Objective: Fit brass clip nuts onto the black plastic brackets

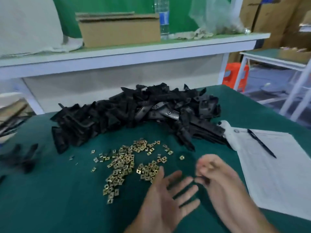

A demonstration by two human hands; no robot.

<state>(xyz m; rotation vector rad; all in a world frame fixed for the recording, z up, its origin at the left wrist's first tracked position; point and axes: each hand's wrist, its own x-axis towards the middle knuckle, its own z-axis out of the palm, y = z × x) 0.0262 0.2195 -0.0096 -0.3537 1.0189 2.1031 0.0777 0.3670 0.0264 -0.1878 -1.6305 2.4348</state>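
A big heap of black plastic brackets (134, 113) lies across the far half of the green table. In front of it, many loose brass clip nuts (124, 163) are scattered on the cloth. My left hand (168, 197) hovers near the front edge, palm open and fingers spread, holding nothing. My right hand (217, 175) is just to its right, blurred, with its fingers curled around a small dark piece (202, 178) that I cannot identify for certain.
A few black brackets (23, 158) lie apart at the left edge. White paper sheets (276, 169) with a black pen (261, 142) lie at the right. A white shelf behind holds a cardboard box (119, 29), a water bottle (162, 19) and a plastic bag.
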